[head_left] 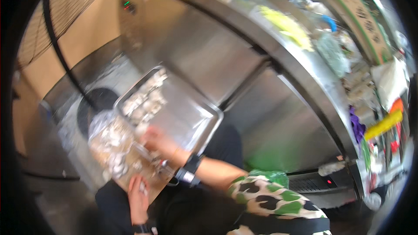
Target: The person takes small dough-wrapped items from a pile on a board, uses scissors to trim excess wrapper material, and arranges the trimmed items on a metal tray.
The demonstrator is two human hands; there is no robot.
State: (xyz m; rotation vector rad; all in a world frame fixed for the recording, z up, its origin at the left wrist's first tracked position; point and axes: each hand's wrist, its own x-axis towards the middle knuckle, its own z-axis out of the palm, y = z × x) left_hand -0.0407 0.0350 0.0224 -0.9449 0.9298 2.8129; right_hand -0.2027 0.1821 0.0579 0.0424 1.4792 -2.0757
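My left hand [138,195] rests low by the brown board [158,187], its fingers curled round a small pale piece [142,187]. Motion blurs my right hand [156,140], which is over the near left rim of a metal tray [214,117]; whether it grips anything cannot be made out. Rows of whitish food pieces [143,102] fill the tray's left side, and its right side is bare metal. Left of my right hand, more whitish pieces [112,138] lie in and around a clear plastic bag [102,120]. Small scraps [137,164] lie on the board between my hands.
Stainless steel cabinet doors [202,45] stand beyond the tray. Above them runs a counter crowded with plastic bags [331,52], yellow items [287,26] and a cardboard box [362,19]. A black round base [98,99] with a curved black pole [58,45] stands left of the tray.
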